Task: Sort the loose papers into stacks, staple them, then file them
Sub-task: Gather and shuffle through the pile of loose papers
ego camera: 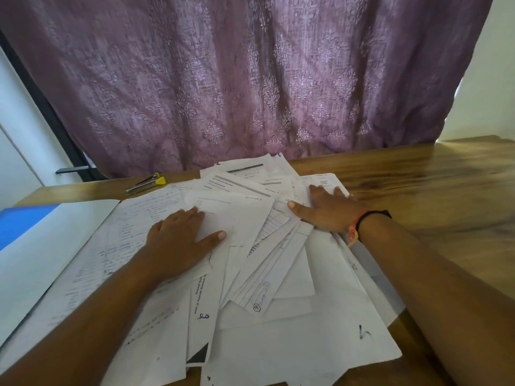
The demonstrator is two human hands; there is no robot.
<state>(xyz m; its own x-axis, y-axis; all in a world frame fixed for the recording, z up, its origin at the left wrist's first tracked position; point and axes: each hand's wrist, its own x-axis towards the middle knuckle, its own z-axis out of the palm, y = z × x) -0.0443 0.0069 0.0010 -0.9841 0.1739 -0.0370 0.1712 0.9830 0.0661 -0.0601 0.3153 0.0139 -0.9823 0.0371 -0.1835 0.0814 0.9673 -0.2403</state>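
White sheets everywhere in the head view: the papers (278,316) lie in one loose, overlapping heap across the middle of the wooden table (432,185), spilling toward the near edge, some printed, some handwritten, a few with inked numbers on them. Left hand (178,240) is down flat on the heap's left side, fingers straight, thumb spread wide, pressing on a sheet and gripping nothing. Right hand (328,210) is flat too, over on the far right part of the pile, fingers fanned out and straight, palm on paper, nothing pinched or curled around. Black and orange bands (362,224) sit on that right wrist. Off to the far left, the stapler (146,183), metal with a yellow tip, lies on the table just beside the heap's back edge, apart from both hands. At the left edge a blue folder (19,224) shows, partly covered by a white sheet. Behind the table hangs a purple patterned curtain (237,79).
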